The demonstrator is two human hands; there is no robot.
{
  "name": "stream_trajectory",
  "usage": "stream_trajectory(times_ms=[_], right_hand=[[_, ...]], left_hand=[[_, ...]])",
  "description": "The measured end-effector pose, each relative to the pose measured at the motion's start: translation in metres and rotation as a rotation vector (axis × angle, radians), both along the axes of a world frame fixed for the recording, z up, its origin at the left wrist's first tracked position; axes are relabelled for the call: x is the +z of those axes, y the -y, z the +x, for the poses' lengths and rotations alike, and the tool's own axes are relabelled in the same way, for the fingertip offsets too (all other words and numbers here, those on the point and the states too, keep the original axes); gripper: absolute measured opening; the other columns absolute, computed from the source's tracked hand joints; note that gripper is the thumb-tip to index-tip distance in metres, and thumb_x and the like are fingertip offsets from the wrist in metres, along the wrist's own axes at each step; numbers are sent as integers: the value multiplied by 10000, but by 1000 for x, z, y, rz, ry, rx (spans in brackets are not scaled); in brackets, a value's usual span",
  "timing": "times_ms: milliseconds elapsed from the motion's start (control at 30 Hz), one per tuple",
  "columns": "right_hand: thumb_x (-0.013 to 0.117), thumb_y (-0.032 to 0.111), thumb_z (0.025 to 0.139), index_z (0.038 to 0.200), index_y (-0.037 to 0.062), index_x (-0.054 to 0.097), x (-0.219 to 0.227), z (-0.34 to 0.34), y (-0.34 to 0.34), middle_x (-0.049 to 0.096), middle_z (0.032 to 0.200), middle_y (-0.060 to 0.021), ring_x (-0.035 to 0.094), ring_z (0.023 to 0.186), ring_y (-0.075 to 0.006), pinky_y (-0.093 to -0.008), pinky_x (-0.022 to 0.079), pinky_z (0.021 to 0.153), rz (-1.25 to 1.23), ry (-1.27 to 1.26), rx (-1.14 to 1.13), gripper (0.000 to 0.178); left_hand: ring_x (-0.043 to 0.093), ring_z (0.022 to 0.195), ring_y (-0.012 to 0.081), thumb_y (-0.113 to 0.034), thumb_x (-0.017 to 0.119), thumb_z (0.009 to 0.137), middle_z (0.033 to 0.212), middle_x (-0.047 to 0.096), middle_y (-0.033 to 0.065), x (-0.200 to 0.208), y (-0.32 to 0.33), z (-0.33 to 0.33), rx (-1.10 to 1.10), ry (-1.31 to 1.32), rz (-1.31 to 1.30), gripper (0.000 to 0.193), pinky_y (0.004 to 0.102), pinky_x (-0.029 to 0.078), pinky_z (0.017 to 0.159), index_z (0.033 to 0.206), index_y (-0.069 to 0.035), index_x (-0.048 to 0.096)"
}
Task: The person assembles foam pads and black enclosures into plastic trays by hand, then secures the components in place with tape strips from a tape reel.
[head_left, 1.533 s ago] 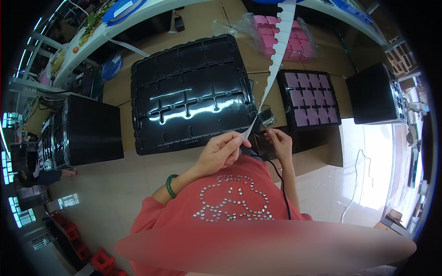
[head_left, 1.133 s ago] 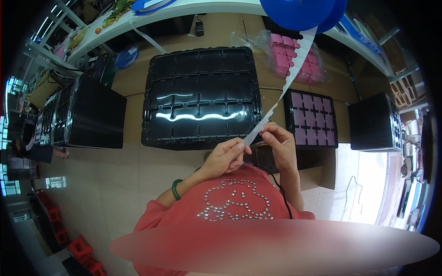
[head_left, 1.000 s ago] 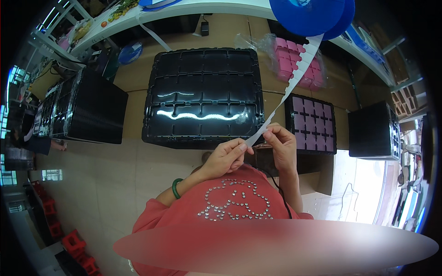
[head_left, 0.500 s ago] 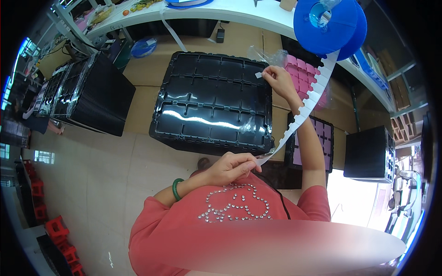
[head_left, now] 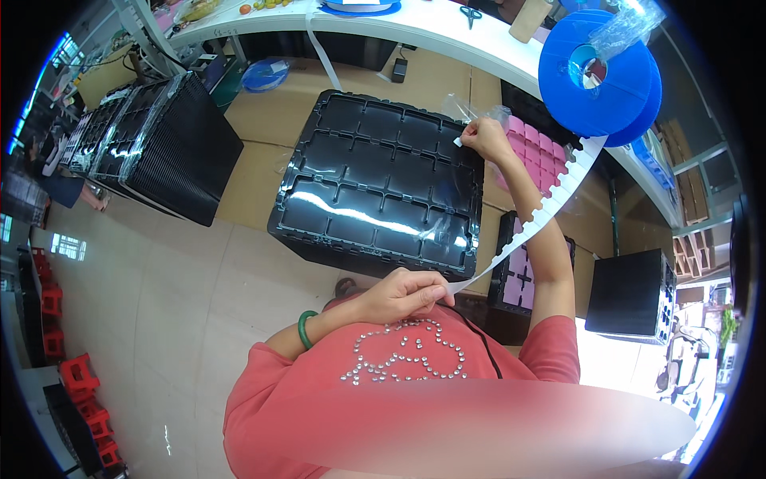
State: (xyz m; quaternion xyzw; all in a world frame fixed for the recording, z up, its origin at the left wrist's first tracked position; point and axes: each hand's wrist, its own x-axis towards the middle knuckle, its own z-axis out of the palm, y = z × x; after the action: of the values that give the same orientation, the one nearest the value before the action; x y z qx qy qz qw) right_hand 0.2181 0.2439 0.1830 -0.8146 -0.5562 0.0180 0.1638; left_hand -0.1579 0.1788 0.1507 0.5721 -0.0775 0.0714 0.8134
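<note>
My left hand (head_left: 409, 293), close to my body, is closed on the end of a white notched strip (head_left: 550, 209). That strip runs up to the right, in front of my right forearm, to a large blue reel (head_left: 594, 76). Over the far right corner of a stack of black plastic trays (head_left: 383, 180), my right hand (head_left: 487, 140) pinches a small white label (head_left: 458, 142). The uppermost tray is divided into shallow rectangular compartments and shines with reflected light. A crumpled clear patch lies near its right front corner.
Pink trays (head_left: 536, 152) and a black tray with purple pieces (head_left: 523, 271) lie to the right. Another black tray stack (head_left: 630, 295) stands farther right, a wrapped stack (head_left: 163, 148) at left. Behind is a white bench (head_left: 431, 28) with scissors (head_left: 471, 16). Red stools (head_left: 80, 374) line the lower left.
The view has shifted slightly, so the trays and reel sit a little differently. My right hand still pinches the label at the tray corner; my left keeps hold of the strip.
</note>
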Motion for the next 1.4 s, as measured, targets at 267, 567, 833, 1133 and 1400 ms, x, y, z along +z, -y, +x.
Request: stream_trajectory(times_ms=[267, 567, 833, 1133, 1400], right_hand=[[675, 100, 783, 743, 33, 631, -4, -9, 7, 581, 818, -109, 561, 924, -313, -409, 498, 842, 181, 392, 503, 91], [664, 94, 762, 747, 15, 632, -11, -13, 11, 613, 796, -116, 566, 853, -310, -394, 493, 775, 279, 198, 267, 86], [703, 144, 769, 794, 6, 693, -9, -29, 33, 676, 810, -138, 638, 761, -266, -363, 512, 722, 297, -141, 133, 141], [725, 116, 829, 952, 21, 731, 5, -122, 271, 708, 871, -21, 612, 786, -70, -220, 466, 707, -178, -355, -17, 156], [704, 84, 884, 949, -5, 717, 3, -171, 203, 690, 849, -32, 565, 717, -61, -210, 442, 667, 554, -1243, -44, 111]], left_hand=[[338, 556, 29, -220, 455, 1067, 620, 409, -52, 0, -3, 3, -45, 5, -12, 282, 220, 286, 511, 1022, 14, 606], [347, 545, 25, -234, 448, 1069, 610, 402, -57, -1, -2, 0, -85, -53, -66, 295, 222, 285, 510, 1018, 6, 611], [346, 548, 21, -227, 454, 1063, 618, 419, -58, 1, -1, 1, -84, -39, -23, 280, 213, 289, 513, 1026, -4, 620], [345, 522, 15, -237, 447, 1062, 622, 425, -60, -15, -10, 3, 81, -99, -157, 280, 193, 279, 495, 1030, -15, 614], [343, 512, 20, -223, 443, 1063, 616, 427, -48, -19, -3, 11, 76, -123, -179, 274, 188, 285, 475, 1038, 0, 602]])
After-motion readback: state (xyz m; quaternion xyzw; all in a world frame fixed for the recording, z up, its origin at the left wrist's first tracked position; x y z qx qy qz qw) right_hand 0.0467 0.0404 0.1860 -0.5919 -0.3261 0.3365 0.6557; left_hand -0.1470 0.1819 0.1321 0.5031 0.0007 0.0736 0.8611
